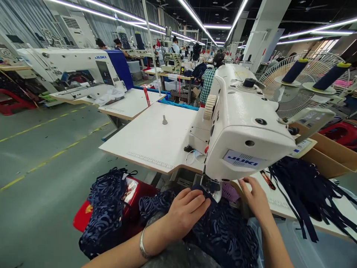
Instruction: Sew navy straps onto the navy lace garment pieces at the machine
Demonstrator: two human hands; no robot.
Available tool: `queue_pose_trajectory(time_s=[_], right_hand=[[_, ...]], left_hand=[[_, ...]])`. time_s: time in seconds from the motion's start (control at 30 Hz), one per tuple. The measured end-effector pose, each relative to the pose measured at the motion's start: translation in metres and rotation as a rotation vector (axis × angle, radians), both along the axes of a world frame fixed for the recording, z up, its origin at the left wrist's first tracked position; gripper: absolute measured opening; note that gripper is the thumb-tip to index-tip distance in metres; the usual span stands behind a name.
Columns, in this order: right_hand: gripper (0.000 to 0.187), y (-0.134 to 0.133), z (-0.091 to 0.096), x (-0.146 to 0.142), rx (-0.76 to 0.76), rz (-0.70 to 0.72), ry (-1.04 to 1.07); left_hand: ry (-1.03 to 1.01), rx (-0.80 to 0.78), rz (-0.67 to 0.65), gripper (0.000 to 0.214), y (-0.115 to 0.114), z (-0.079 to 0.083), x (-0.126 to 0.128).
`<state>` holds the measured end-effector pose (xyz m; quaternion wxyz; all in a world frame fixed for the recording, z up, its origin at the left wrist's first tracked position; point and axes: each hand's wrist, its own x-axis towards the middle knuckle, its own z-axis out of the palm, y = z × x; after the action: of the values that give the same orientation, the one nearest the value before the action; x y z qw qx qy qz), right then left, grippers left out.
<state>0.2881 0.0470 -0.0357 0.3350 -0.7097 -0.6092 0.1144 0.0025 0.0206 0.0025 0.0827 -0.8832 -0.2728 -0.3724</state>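
My left hand (187, 209) lies over a navy patterned lace-like garment (223, 232), its fingers closed on the cloth beside the sewing machine's needle area. A silver bangle (143, 243) is on that wrist. The white JUKI sewing machine (248, 123) stands right in front of me, its presser foot and needle partly hidden by its head. My right hand (254, 197) is at the right of the machine bed, fingers apart and stretched forward, with nothing visible in them. Near its fingertips sits a purple perforated piece (230, 192). The garment spreads across my lap.
More navy garments (107, 208) hang over a red stool (80, 217) on the left. Navy strips (299, 182), orange-handled snips (268, 180) and a cardboard box (331, 152) are on the right. A grey tool (164, 120) lies on the white table (145, 137). A fan (287, 80) stands behind.
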Motion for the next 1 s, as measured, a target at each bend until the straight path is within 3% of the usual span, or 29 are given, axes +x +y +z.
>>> queue_pose_trajectory(time_s=[0.1,0.13,0.33,0.43,0.53,0.67,0.73,0.87,0.93,1.0], right_hand=[[0.039,-0.028,0.015,-0.042,-0.122,0.290,0.305],[0.038,-0.037,0.018,-0.054,-0.149,0.320,0.385],[0.030,-0.075,0.022,-0.093,-0.262,0.293,0.691],[0.029,-0.082,0.024,-0.100,-0.317,0.243,0.864],[0.027,-0.081,0.027,-0.103,-0.271,0.235,1.010],[0.037,-0.078,0.021,-0.101,-0.138,0.012,1.158],[0.041,-0.077,0.015,-0.102,-0.081,-0.077,1.148],[0.042,-0.067,0.005,-0.103,-0.067,-0.039,0.901],[0.040,-0.060,0.006,-0.092,-0.068,-0.052,0.773],[0.037,-0.054,0.010,-0.071,0.021,-0.205,0.749]], left_hand=[[0.004,-0.005,0.006,0.022,0.000,-0.002,0.000],[0.006,-0.010,0.006,0.023,0.000,-0.001,0.000],[-0.014,0.059,-0.103,0.021,-0.003,0.004,-0.002],[-0.001,0.095,-0.159,0.021,-0.003,0.004,0.000],[0.073,0.028,-0.210,0.021,-0.004,0.010,0.004],[0.152,-0.153,-0.334,0.028,-0.009,0.023,0.008],[0.122,-0.355,-0.374,0.024,-0.013,0.024,0.009],[0.107,-0.911,-0.383,0.021,-0.018,0.011,0.009],[0.092,-1.061,-0.337,0.024,-0.018,0.004,0.008],[0.064,-1.130,-0.282,0.028,-0.017,0.000,0.005]])
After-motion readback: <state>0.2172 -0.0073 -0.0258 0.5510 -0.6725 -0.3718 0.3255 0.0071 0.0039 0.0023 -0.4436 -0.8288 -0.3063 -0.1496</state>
